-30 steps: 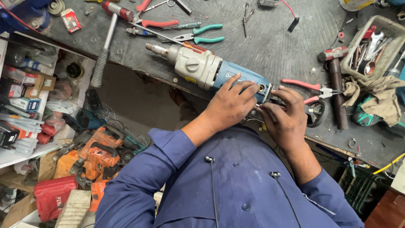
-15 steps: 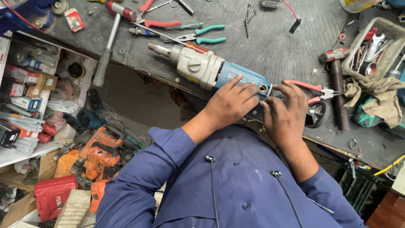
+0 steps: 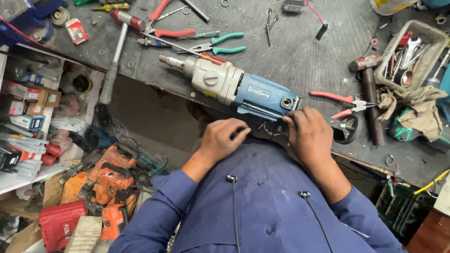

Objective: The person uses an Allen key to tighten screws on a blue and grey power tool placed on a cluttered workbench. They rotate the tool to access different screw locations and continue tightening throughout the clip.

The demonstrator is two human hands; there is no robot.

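Observation:
A large power drill (image 3: pixel 234 86) with a grey gear head and blue housing lies on its side across the near edge of the dark workbench (image 3: pixel 290 51), chuck pointing left. My right hand (image 3: pixel 309 136) grips the drill's rear end, fingertips on the blue housing beside its black handle (image 3: pixel 344 129). My left hand (image 3: pixel 220 140) sits just below the blue housing at the bench edge, fingers curled under; whatever they hold is hidden. My blue-sleeved arms and shirt fill the bottom of the head view.
Red-handled pliers (image 3: pixel 337 100), a hammer (image 3: pixel 368 93), a grey rag (image 3: pixel 408 105) and a tray of wrenches (image 3: pixel 412 51) lie to the right. Green pliers (image 3: pixel 222 44) and another hammer (image 3: pixel 115 56) lie behind the drill. Orange power tools (image 3: pixel 105 180) and boxes sit on the floor at left.
My left hand has slid off the top of the blue housing toward me, to the bench edge. My right hand has shifted left onto the drill's rear end.

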